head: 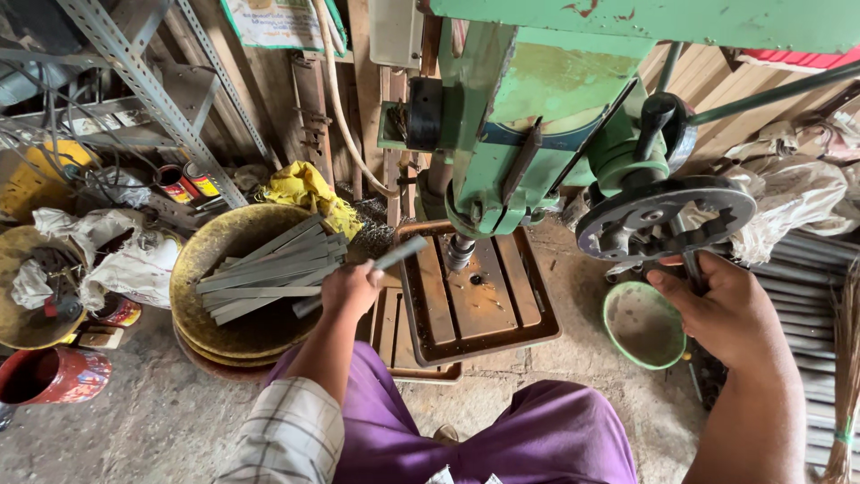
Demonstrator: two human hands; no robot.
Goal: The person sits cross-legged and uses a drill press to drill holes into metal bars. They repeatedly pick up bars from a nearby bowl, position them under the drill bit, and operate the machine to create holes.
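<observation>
Looking down from the head view, I see the left hand (351,289) closed around a grey metal strip (387,261), its far end near the drill bit (460,254) above the slotted tray (479,300). The right hand (721,314) grips the lever handle (692,266) under the green press's wheel (665,215). More strips (269,269) lie in a round pan (235,289).
</observation>
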